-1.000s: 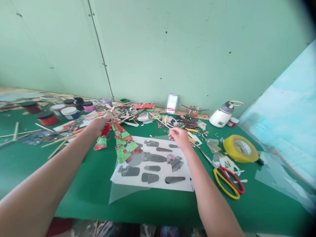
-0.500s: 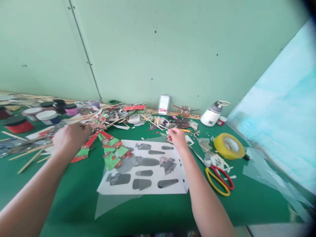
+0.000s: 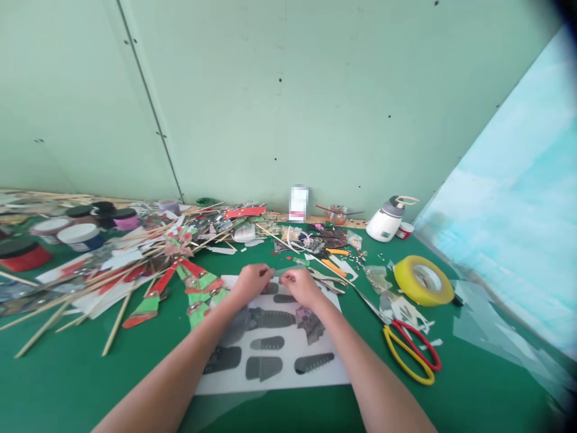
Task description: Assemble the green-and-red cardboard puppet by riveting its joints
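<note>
My left hand [image 3: 253, 281] and my right hand [image 3: 300, 285] are close together over the top edge of a white sheet of paper [image 3: 311, 377] printed with grey puppet-like shapes. Both have their fingers pinched, and whatever lies between the fingertips is too small to make out. Left of the sheet, partly over it, rests a jointed red and green paper figure [image 3: 198, 294]. Pliers with orange handles [image 3: 334, 266] lie just beyond my right hand. Scissors [image 3: 409, 352] with one red and one yellow handle lie on the right of the sheet.
A yellow tape roll [image 3: 424, 280] and clear plastic sheets [image 3: 496, 325] are at the right. A white spray bottle [image 3: 384, 222] stands near the wall. Paint jars [image 3: 81, 236] and thin wooden sticks [image 3: 118, 319] crowd the left of the green table [image 3: 67, 385].
My left hand has moved right from beside the paper figure to above the sheet. My right hand has shifted slightly left, beside it. The view has tilted up, and the pliers now show more.
</note>
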Demonstrator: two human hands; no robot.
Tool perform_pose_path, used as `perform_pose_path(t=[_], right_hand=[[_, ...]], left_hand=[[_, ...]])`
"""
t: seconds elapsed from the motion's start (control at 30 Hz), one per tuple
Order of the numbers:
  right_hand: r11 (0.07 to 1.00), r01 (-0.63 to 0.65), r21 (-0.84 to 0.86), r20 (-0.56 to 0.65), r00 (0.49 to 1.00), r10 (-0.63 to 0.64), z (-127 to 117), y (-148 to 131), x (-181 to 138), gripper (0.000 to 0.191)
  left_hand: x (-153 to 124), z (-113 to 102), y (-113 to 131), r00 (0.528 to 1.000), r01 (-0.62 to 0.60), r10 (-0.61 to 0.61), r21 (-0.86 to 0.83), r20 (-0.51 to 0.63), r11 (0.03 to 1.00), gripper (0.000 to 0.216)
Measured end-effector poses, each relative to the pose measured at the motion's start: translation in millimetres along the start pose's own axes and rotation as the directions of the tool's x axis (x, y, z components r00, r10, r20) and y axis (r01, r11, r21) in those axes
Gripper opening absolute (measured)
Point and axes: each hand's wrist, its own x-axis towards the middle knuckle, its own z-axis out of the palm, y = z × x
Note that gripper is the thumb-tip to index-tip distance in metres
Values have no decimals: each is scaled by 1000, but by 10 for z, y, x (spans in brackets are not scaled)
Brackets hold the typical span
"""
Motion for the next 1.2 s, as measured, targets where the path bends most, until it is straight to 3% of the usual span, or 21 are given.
perform_pose_path(t=[0.23, 0.33, 0.5, 0.6, 0.67, 0.8, 0.93, 1.07, 1.2], right_hand=[[992, -89, -87, -68, 994, 83, 84, -64, 3, 31], [975, -112, -191, -109, 990, 92, -32, -125, 340, 32], [901, -80, -425, -150, 988, 17, -123, -193, 1090, 16], [863, -70, -500, -113, 993, 15, -16, -152, 1280, 5], [855, -71, -514, -91, 995, 28, 20, -109, 1304, 12], [885, -73, -460, -55, 997, 53, -126, -93, 1272, 24], [948, -107, -299, -10, 994, 109, -260, -239, 1179, 30], [980, -181, -83, 30, 983, 184, -140, -533, 1101, 22], [982, -185, 44, 29, 983, 184, 47, -976, 1321, 19]], left_hand=[[-90, 43, -62, 997, -68, 73, 137, -35, 988, 29], [-127, 35, -31, 996, -78, 84, 180, -26, 981, 26], [-205, 3, 11, 992, -128, 126, 226, 20, 966, 23], [-226, -27, 23, 991, -135, 129, 242, 39, 961, 23], [-228, -39, 26, 991, -131, 123, 248, 48, 960, 23], [-222, -35, 26, 993, -116, 104, 254, 59, 960, 23], [-214, -11, 22, 995, -99, 89, 254, 52, 962, 26], [-206, 8, 19, 997, -75, 66, 252, 42, 965, 27], [-199, 17, 26, 998, -54, 47, 241, 35, 969, 28]])
